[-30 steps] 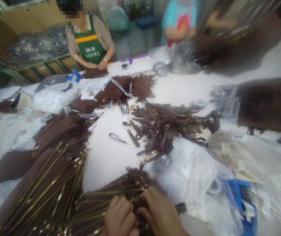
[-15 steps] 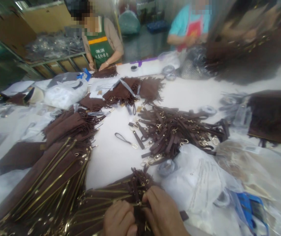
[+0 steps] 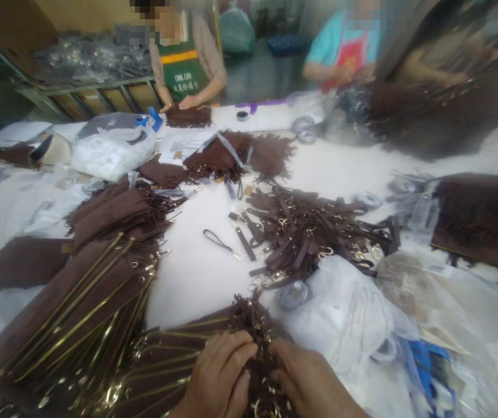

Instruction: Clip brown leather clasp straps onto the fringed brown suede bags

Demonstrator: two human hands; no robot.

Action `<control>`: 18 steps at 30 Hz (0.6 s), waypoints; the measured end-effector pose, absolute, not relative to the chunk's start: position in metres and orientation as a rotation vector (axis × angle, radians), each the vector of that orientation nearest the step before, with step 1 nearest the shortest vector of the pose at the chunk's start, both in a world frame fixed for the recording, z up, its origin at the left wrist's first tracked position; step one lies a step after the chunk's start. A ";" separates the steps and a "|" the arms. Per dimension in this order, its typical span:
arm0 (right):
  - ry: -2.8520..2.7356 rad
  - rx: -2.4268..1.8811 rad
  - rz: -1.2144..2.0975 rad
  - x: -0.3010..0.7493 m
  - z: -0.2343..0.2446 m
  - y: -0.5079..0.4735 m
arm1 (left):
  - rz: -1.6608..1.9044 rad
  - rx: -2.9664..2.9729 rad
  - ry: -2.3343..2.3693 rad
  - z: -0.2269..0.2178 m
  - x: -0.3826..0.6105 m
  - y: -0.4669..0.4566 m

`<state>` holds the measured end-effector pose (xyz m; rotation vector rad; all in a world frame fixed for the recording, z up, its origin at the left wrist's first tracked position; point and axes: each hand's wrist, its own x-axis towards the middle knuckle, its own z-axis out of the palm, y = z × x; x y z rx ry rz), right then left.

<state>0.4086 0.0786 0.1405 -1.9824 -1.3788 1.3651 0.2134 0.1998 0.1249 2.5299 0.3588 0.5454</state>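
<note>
At the lower middle, a stack of dark brown fringed pouches (image 3: pixel 170 355) with gold zippers lies near the table's front. My left hand (image 3: pixel 220 371) rests over its right part, fingers bent and close together. Facing it, my right hand (image 3: pixel 310 377) has its fingers curled in at the pouch ends. Brown straps with gold clasps (image 3: pixel 255 319) bunch up just beyond and between the hands. Whatever the fingertips pinch is hidden or too blurred to tell. Farther off lies a heap of brown wrist straps (image 3: pixel 310 229) with gold clips, and one loop strap (image 3: pixel 223 242) apart from it.
More zippered brown pouches (image 3: pixel 75 313) are piled at the left. To the right lie clear plastic bags (image 3: pixel 357 313) and a blue item (image 3: pixel 425 368). Across the white table (image 3: pixel 188 284), a person in a green apron (image 3: pixel 186 72) and others handle brown pieces.
My left hand has shifted slightly up and right, its fingers reaching farther over the pouches. My right hand has moved a little right. The strap end beside the right hand no longer shows.
</note>
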 end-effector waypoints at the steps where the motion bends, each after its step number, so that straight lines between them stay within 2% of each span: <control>1: -1.356 -1.966 1.361 0.409 0.139 0.076 | 0.567 2.544 0.330 0.124 0.213 0.200; 4: -1.312 -1.877 1.298 0.409 0.135 0.072 | 0.564 2.555 0.257 0.129 0.216 0.202; 10: -1.557 -1.867 1.086 0.395 0.115 0.061 | 0.266 2.511 0.275 0.143 0.225 0.202; 13: -1.422 -1.846 1.165 0.389 0.113 0.054 | 0.130 2.443 0.347 0.143 0.227 0.198; 18: -0.789 -1.561 1.461 0.387 0.123 0.052 | 0.128 2.411 0.370 0.141 0.227 0.192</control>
